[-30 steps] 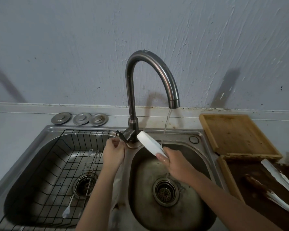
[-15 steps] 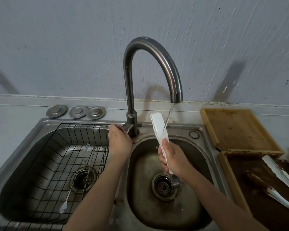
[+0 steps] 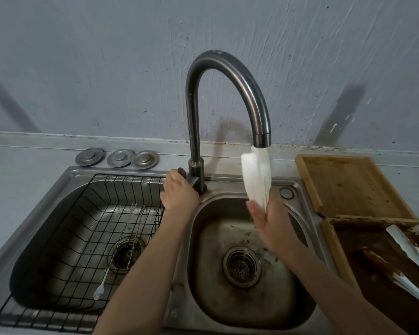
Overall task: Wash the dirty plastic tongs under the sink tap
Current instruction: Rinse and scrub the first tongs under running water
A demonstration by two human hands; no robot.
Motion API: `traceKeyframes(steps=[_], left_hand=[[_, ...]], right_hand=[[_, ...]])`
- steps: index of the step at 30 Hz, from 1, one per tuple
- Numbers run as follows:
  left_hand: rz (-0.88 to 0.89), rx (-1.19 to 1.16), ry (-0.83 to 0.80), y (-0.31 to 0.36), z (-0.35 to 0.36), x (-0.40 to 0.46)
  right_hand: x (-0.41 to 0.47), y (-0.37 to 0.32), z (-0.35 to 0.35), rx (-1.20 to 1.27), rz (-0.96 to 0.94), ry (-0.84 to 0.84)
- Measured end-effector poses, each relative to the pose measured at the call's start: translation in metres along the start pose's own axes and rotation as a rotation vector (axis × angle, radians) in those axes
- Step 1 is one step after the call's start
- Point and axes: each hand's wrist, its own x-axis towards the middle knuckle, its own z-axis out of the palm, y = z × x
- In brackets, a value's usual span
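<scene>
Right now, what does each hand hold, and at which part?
The right hand holds the white plastic tongs by their lower end, upper end under the tap spout. The left hand grips the tap handle.

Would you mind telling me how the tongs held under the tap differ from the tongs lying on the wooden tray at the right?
The held tongs stand upright in the right hand, tips just under the tap spout; the tray tongs lie flat, untouched. The held pair looks white and clean; the tray pair is smeared with brown residue. Both are pale and two-armed.
</scene>
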Motion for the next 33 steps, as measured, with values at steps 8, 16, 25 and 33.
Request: traceKeyframes(steps=[8,16,25,33], left_hand=[[-0.008,-0.035,0.031,0.001,0.001,-0.004],[-0.04,-0.075,0.057,0.005,0.003,-0.007],[-0.071,-0.51,0.075,0.008,0.018,-0.033],[0.384,-0.315,-0.068,0.118,0.062,-0.103]], right_hand=[[-0.018,0.024,0.01,-0.393,0.28,-0.234],[-0.026,0.025,-0.001,-0.628,0.415,-0.655],[-0.004,0.033,-0.062,-0.329,0.511,-0.522],[0.045,0.07,-0.163,-0.306,0.495,0.03]])
